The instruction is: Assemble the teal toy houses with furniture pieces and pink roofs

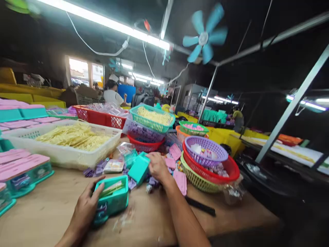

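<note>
Head view, clock taken from the teal box (pixel 115 207) in the left hand: left hand (pixel 86 206) grips that box at its 9 o'clock side, thumb at the rim, box tilted near the tabletop (pixel 151 219), top open, pale strips (pixel 111 188) inside; right hand (pixel 159 166) is at about 1–2 o'clock, fingers bent at the upper right edge of a second teal piece (pixel 138 168); cannot tell if it's gripping or just touching.

Loose purple pieces (pixel 101 168) run from 11 round to 1; pink pieces (pixel 180 181) at 2 to 3, just beside the basket stack; black strip (pixel 200 206) flat at 3.

White basket (pixel 77 157) at 11, heaped with yellow strips (pixel 74 135); pink-topped boxes (pixel 25 168) in rows at 10; red crate (pixel 113 120) at 12, clear plastic on top; turquoise basket (pixel 151 125) at 1, more yellow strips in it; nested stack at 2: purple basket (pixel 205 159) over red basket (pixel 232 173) over yellow-green basket (pixel 196 178).

Background: fan (pixel 203 38) high at 1; seated person (pixel 113 96) in white at 12; another person (pixel 236 116) far off at 2.
</note>
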A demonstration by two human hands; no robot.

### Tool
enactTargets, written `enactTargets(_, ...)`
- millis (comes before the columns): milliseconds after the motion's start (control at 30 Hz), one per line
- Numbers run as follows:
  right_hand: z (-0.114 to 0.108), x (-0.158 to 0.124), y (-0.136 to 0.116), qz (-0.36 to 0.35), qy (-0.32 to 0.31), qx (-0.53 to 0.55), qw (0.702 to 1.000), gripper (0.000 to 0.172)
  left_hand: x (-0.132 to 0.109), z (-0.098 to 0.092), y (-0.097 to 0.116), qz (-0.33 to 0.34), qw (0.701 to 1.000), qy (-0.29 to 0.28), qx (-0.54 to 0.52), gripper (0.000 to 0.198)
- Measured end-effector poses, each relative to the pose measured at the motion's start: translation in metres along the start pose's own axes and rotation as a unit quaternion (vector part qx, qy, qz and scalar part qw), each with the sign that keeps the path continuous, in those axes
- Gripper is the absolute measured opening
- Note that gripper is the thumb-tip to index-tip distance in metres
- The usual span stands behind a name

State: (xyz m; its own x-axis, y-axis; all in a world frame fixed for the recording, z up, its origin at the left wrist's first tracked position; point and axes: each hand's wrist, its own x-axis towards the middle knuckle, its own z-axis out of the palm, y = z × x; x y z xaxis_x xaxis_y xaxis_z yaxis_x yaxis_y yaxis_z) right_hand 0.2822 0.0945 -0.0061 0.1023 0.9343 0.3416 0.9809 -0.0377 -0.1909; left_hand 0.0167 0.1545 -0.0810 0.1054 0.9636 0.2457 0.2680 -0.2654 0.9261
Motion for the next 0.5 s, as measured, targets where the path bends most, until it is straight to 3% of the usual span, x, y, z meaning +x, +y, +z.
enactTargets(100, -0.006, -0.002, 0.060, 0.084, -0.005, -0.062, 0.995, 0.042, 0.004, 0.005, -0.007, -0.048, 0.997, -0.015, -0.064, 0.054)
enactTargets(200, 0.003, -0.004, 0.093, 0.133, -0.036, -0.095, 0.986, 0.033, 0.009, 0.008, -0.015, -0.095, 0.989, -0.033, -0.109, 0.056)
enactTargets(367, 0.018, -0.001, 0.105, 0.157, -0.055, -0.112, 0.980, 0.022, 0.002, 0.010, -0.011, -0.094, 0.989, -0.041, -0.103, 0.056)
enactTargets(500, 0.011, 0.005, 0.103, 0.155, -0.054, -0.101, 0.981, 0.016, -0.014, 0.015, 0.001, -0.050, 0.996, -0.012, -0.078, 0.063)
